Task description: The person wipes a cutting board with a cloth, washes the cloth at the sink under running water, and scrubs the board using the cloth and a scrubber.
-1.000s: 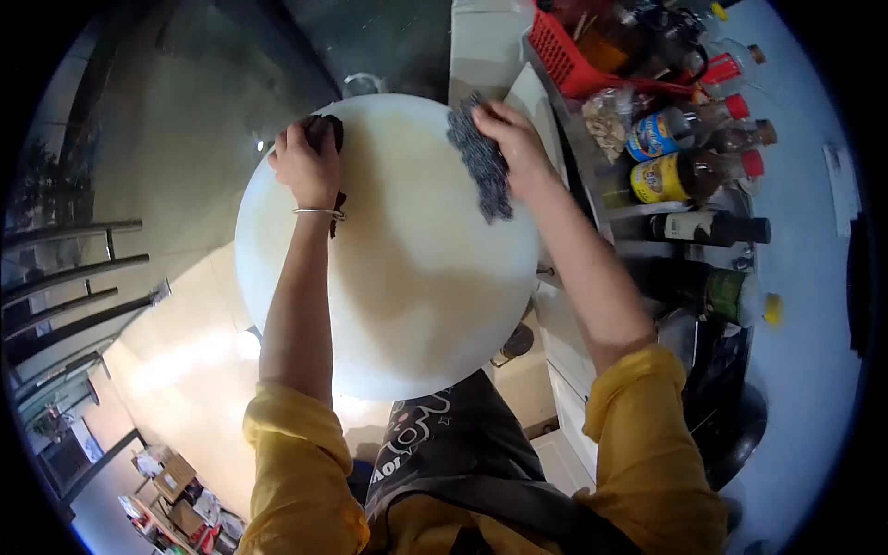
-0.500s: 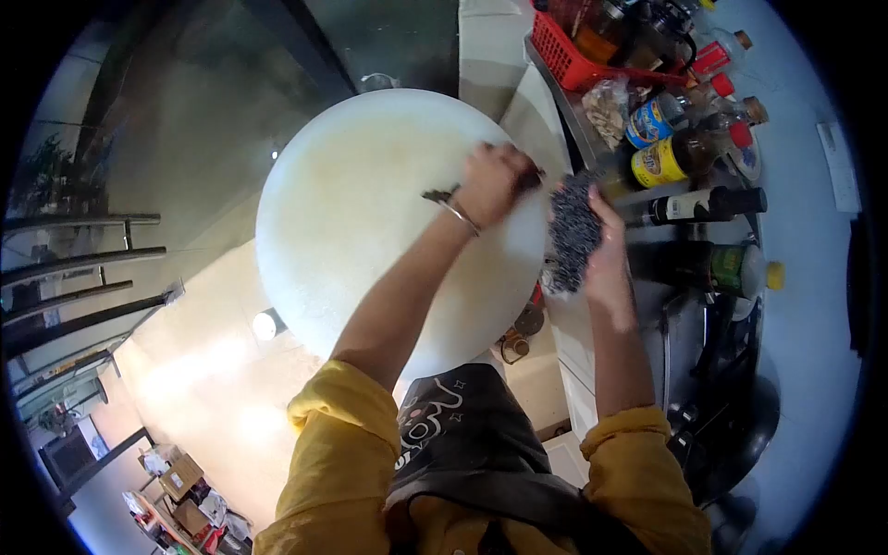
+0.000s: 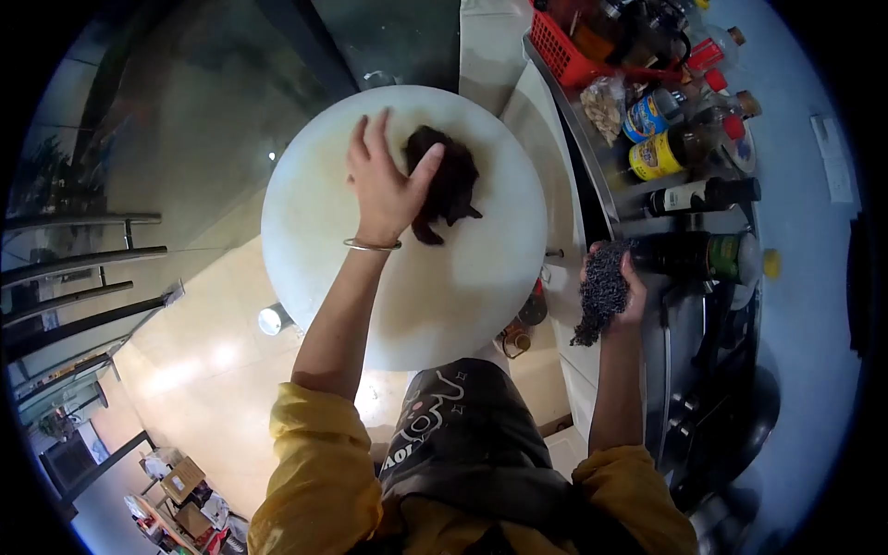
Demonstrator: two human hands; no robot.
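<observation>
A round white board (image 3: 370,305) fills the middle of the view. On its upper part lies a crumpled dark brown cloth (image 3: 449,185). My left hand (image 3: 388,190), with a bracelet at the wrist, is spread beside the cloth's left side; its thumb reaches over the cloth's edge, and nothing is gripped. Off the board's right edge, my right hand (image 3: 629,294) has its fingers wrapped round a grey mesh scrubber (image 3: 604,287), part of which hangs below the palm.
A metal-edged counter at the right carries a red basket (image 3: 564,51), a yellow-labelled bottle (image 3: 655,156), a dark bottle (image 3: 703,197) and other bottles. A black pan (image 3: 754,425) is at the lower right. Boxes (image 3: 182,477) stand far off, lower left.
My left hand has moved left and opened, leaving the dark cloth on the board. With the scrubber in it, my right hand has moved slightly right and down, farther from the board.
</observation>
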